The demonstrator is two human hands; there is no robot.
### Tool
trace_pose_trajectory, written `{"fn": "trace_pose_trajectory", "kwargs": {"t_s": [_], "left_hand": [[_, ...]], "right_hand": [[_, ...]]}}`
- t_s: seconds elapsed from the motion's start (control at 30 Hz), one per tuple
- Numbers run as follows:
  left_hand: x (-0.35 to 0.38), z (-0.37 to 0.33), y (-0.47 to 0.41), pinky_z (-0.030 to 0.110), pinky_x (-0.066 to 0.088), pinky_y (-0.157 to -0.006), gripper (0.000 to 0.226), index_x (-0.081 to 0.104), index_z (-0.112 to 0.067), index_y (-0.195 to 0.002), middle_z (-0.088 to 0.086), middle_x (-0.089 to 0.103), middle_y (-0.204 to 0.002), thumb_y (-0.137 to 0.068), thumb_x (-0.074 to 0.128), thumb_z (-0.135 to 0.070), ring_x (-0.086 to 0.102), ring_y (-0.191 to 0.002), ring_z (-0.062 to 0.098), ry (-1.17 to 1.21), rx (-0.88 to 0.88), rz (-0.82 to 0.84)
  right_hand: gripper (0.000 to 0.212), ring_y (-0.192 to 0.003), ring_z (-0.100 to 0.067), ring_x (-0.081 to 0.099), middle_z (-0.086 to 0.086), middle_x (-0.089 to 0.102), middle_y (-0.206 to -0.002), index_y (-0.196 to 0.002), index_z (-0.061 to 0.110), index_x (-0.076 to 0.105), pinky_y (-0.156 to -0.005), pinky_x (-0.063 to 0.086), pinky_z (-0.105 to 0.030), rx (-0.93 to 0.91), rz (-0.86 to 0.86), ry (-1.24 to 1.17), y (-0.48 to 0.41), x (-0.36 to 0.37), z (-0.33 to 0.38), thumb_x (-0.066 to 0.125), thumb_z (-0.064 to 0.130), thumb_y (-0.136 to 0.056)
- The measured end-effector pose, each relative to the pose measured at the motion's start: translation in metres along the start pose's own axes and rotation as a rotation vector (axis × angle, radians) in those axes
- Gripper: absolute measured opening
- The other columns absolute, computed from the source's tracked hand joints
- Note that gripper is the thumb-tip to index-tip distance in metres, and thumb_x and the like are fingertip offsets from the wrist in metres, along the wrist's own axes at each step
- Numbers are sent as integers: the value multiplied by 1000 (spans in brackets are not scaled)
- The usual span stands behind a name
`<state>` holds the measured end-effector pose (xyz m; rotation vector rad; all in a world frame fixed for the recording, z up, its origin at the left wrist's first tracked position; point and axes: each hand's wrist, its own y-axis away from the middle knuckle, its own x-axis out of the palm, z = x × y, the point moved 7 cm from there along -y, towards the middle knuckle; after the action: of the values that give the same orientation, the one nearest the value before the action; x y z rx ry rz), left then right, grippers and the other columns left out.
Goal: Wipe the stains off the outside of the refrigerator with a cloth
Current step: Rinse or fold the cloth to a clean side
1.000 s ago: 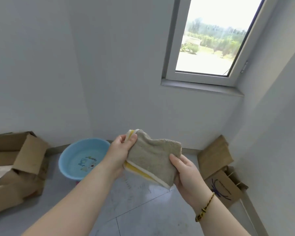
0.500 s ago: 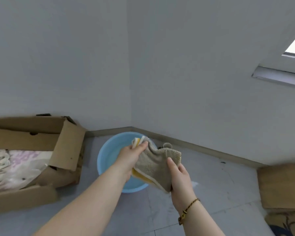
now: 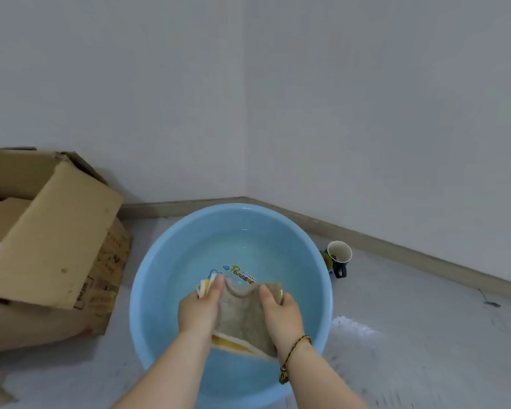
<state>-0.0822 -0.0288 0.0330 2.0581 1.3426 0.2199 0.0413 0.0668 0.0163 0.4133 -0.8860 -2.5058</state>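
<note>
Looking down, you face two big grey walls (image 3: 366,98) that meet in a corner. Under them is the grey floor (image 3: 425,349). On the left of the floor lies a brown cardboard box (image 3: 50,246) with a flap hanging open, just beside the bowl. The big blue bowl (image 3: 136,305) sits on the floor in the corner, right below you. It has clear water (image 3: 242,243) in it and a small picture on its bottom. Over the bowl you hold the cloth (image 3: 242,317), which is brown on top with yellow and white edges. Your left hand (image 3: 198,314) grips its left side with the thumb pressed on top. Your right hand (image 3: 283,314) grips its right side the same way. You cannot tell if the cloth touches the water. A small dark cup (image 3: 339,255) sits on the floor just beside the bowl's right rim. A thin braided band (image 3: 295,346) goes round your right wrist.
</note>
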Motion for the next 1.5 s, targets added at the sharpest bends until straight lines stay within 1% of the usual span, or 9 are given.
{"fn": "trace_pose_trajectory", "kwargs": {"t_s": [0.3, 0.47, 0.57, 0.67, 0.83, 1.1, 1.23, 1.43, 1.5], "left_hand": [[36, 65, -132, 31, 32, -59, 45, 46, -9, -52, 9, 49, -60, -87, 59, -34, 51, -76, 30, -375, 147, 6], [29, 86, -146, 28, 35, -71, 38, 63, -1, -82, 18, 63, -89, -88, 55, -38, 57, -96, 33, -492, 90, -14], [32, 88, -145, 28, 39, -68, 34, 58, -7, -71, 12, 58, -76, -88, 54, -36, 57, -81, 29, -393, 29, -18], [40, 75, -135, 29, 42, -61, 33, 53, -10, -65, 11, 57, -71, -89, 55, -31, 54, -66, 28, -167, 38, 2], [39, 31, -106, 35, 40, -91, 46, 58, 5, -107, 23, 59, -114, -96, 39, -36, 53, -110, 36, -68, 233, -80], [36, 20, -69, 29, 36, -74, 40, 57, -5, -83, 11, 56, -85, -98, 33, -32, 53, -89, 27, -87, 432, -51], [23, 20, -87, 42, 44, -86, 45, 50, -8, -61, 21, 60, -82, -97, 36, -32, 58, -90, 36, 39, 376, -35], [23, 6, -57, 28, 32, -54, 47, 42, -13, -53, 2, 49, -58, -96, 37, -30, 47, -60, 21, -70, 524, -20], [18, 0, -65, 31, 29, -59, 49, 39, -13, -51, 5, 48, -59, -97, 36, -30, 50, -70, 31, -73, 538, -47]], "right_hand": [[39, -118, -29, 50, -16, 54, -127, -120, 0, 45, -88, 39, -27, -110, -47, 521, -128, 34, -50, 40, 31, -96], [40, -120, -28, 49, -16, 53, -129, -122, 1, 44, -90, 40, -28, -76, -17, 761, -141, 43, -66, 39, 31, -96], [34, -113, -29, 52, -15, 57, -120, -119, 3, 48, -85, 42, -25, -53, 21, 660, -140, 49, -68, 39, 27, -96], [8, -85, -21, 49, -4, 54, -85, -96, 13, 47, -62, 38, -23, -139, -1, 306, -126, 50, -47, 48, 19, -91], [30, -62, -13, 43, 6, 44, -65, -70, 18, 37, -68, 33, -26, -377, -99, 139, -83, 60, -10, 52, 34, -89], [24, -84, -19, 49, -4, 54, -85, -77, 18, 45, -71, 33, -24, -467, -51, 241, -82, 71, 4, 39, 32, -96], [34, -76, -20, 48, 1, 52, -72, -64, 22, 35, -69, 37, -29, -574, -64, 293, -53, 83, -4, 40, 36, -94], [38, -70, -21, 42, 6, 42, -60, -59, 20, 35, -63, 29, -24, -550, -111, 167, -63, 71, 14, 40, 27, -96], [35, -64, -19, 44, 5, 44, -59, -60, 20, 36, -63, 31, -24, -558, -86, 154, -46, 78, 8, 41, 27, -95]]}}
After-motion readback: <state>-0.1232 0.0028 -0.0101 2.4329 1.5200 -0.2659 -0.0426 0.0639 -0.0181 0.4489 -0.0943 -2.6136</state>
